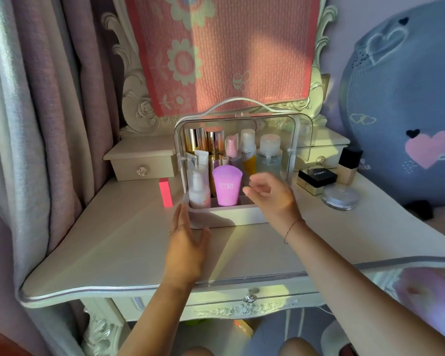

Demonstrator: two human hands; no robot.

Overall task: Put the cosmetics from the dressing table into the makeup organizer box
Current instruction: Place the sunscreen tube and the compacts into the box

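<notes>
The clear-walled makeup organizer box (242,217) stands mid-table, holding a purple SPF50 tube (226,187), a white pump bottle (197,191), gold-capped bottles (204,141) and several other bottles. My left hand (184,242) rests flat against the box's lower left corner, fingers extended. My right hand (270,195) hovers in front of the box's right side, fingers apart and empty. On the table to the right sit a black compact box (316,177), a round silver-lidded jar (341,196) and a foundation bottle (348,164). A pink block (165,192) stands left of the box.
Small drawer units (141,163) sit at the back of the dressing table, left and right. A pink flowered cloth (224,52) covers the mirror. Curtains hang at the left; a large blue heart-patterned cushion (406,104) lies at the right. The table's front edge (165,291) curves below my arms.
</notes>
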